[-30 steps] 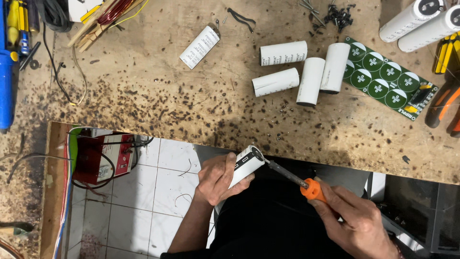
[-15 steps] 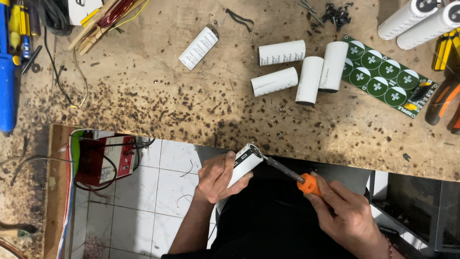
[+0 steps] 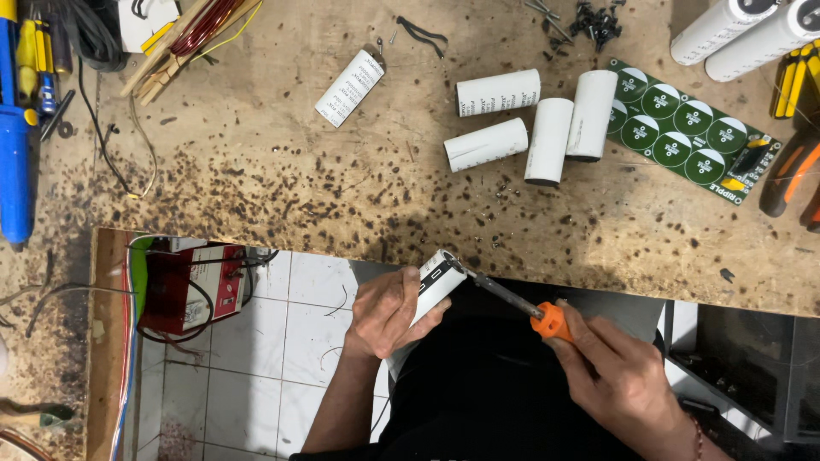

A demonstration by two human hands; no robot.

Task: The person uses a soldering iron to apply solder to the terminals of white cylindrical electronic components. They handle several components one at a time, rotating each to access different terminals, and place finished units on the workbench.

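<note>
Held below the near edge of the table (image 3: 256,171), over a black lap: a white cylindrical capacitor (image 3: 434,283), tilted, its dark-capped top end pointing up and right toward the table edge; left hand (image 3: 389,312) wrapped round the lower body, fingers (image 3: 408,329) curled closed about it, thumb along the side. Right hand (image 3: 619,376) closed on the orange handle of a screwdriver (image 3: 512,300), metal shaft running up-left, tip touching the capacitor's top end.

Likely rigid and smooth-walled, a hard casing with a slick printed sleeve; probably moderate weight for its bulk, judging by the one-handed hold; liable to roll or twist in the palm under tool pressure, so best gripped round the mid-body with the whole hand, as here, keeping clear of the capped end where the tip works. Terminals at the top probably the delicate part; cannot tell their condition from this view.

On the table, well apart from the hands: four similar white cylinders (image 3: 547,141) lying near each other, a fifth with printed label (image 3: 350,87) off to the left, two larger ones (image 3: 752,30) at the top right corner; a green circuit board (image 3: 692,137) with round pads just beside the group; a heap of small black screws (image 3: 598,21); orange-handled pliers (image 3: 790,175) at the right edge; a blue tool (image 3: 15,171) at the far left.
</note>
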